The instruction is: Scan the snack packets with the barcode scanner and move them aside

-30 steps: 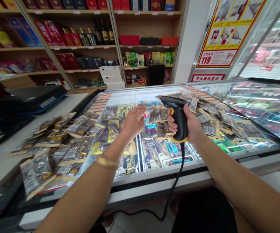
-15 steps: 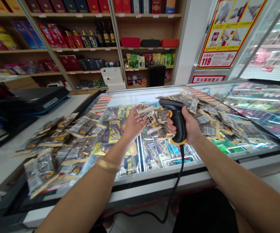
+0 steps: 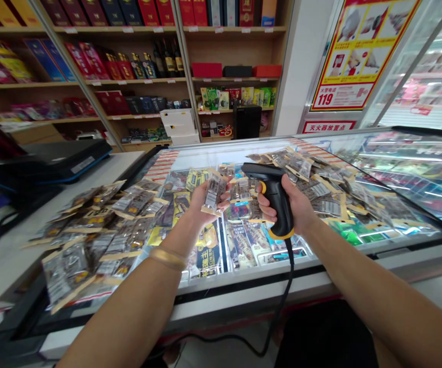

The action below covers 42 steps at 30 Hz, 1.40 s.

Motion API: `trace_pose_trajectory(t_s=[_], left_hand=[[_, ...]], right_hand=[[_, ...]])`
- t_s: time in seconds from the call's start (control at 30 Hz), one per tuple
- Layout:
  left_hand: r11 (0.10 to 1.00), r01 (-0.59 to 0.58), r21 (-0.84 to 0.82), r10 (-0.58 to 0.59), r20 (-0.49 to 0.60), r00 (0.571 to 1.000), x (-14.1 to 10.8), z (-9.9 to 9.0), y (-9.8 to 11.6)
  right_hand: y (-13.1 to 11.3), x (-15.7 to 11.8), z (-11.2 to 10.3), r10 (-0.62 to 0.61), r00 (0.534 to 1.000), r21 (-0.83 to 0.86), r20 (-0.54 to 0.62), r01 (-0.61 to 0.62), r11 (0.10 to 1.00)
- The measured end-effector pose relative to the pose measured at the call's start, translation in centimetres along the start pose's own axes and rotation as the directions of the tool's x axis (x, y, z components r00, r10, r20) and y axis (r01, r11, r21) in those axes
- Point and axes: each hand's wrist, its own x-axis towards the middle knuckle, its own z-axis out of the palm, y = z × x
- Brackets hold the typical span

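Observation:
My left hand is closed on a small clear snack packet, its printed label side turned up toward me. In my right hand is a black and yellow barcode scanner, gripped by the handle, its head pointing left toward the packet. A black cable hangs from the scanner's base. Beneath the hands, a few similar packets lie on the freezer's glass top. To the left is a heap of such packets, and another pile spreads to the right.
Under the glass of the chest freezer are wrapped frozen goods. A black device stands on the counter at left. Shelves with boxes and bottles line the back wall. The scanner cable loops down past the freezer's front edge.
The packet in my left hand has been lifted and turned, so its label side now shows. My right hand has shifted the scanner slightly left and down.

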Motion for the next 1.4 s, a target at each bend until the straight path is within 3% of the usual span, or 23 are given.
trace_pose_trajectory(t_s=[0.33, 0.53, 0.7, 0.8, 0.9, 0.97, 1.03, 1.07, 1.13, 1.2, 1.3, 1.4], left_hand=[[0.965, -0.028, 0.26, 0.017, 0.045, 0.999, 0.2, 0.0, -0.6], [0.973, -0.016, 0.232, 0.012, 0.019, 1.0, 0.3, 0.3, -0.6], [0.968, -0.119, 0.219, 0.127, -0.022, 0.992, -1.0, 1.0, 2.0], [0.869, -0.268, 0.416, 0.332, -0.087, 0.939, -3.1, 0.2, 5.5], [0.586, -0.308, 0.75, 0.584, -0.127, 0.802, -6.3, -2.0, 9.9], [0.331, -0.182, 0.926, 0.738, -0.133, 0.662, -8.7, -4.1, 13.0], [0.09, 0.11, 0.99, 0.864, -0.133, 0.486, -10.8, -6.2, 15.8], [-0.007, 0.274, 0.962, 0.876, -0.126, 0.466, -11.8, -7.3, 17.0], [-0.13, 0.524, 0.842, 0.866, -0.161, 0.473, -13.1, -9.4, 18.5], [-0.194, 0.646, 0.738, 0.819, -0.24, 0.521, -13.9, -11.3, 18.8], [-0.213, 0.691, 0.69, 0.725, -0.363, 0.586, -14.3, -13.5, 17.6], [-0.164, 0.709, 0.686, 0.716, -0.412, 0.563, -14.5, -14.4, 16.4]], right_hand=[[0.6, 0.0, -0.1, 0.082, 0.99, -0.024, 0.111, -0.08, 0.996], [0.5, -0.1, -0.1, 0.082, 0.991, -0.029, 0.104, -0.08, 0.996], [0.1, 0.2, 1.0, 0.021, 0.998, -0.045, 0.057, -0.018, 0.999], [0.3, 1.2, 2.8, 0.023, 0.998, -0.068, 0.063, -0.018, 0.998], [1.2, 3.0, 5.4, 0.05, 0.994, -0.064, 0.099, -0.044, 0.997], [2.2, 4.5, 7.3, 0.088, 0.988, -0.048, 0.127, -0.082, 0.995], [3.6, 6.0, 9.3, 0.129, 0.98, -0.019, 0.154, -0.127, 0.992], [4.3, 6.7, 10.2, 0.145, 0.976, -0.003, 0.165, -0.146, 0.989], [5.8, 7.9, 11.9, 0.179, 0.966, 0.025, 0.185, -0.187, 0.982], [7.3, 8.9, 13.2, 0.216, 0.957, 0.043, 0.193, -0.228, 0.973], [9.1, 9.5, 14.3, 0.276, 0.943, 0.066, 0.185, -0.292, 0.954], [10.2, 9.6, 14.4, 0.324, 0.931, 0.075, 0.17, -0.34, 0.937]])
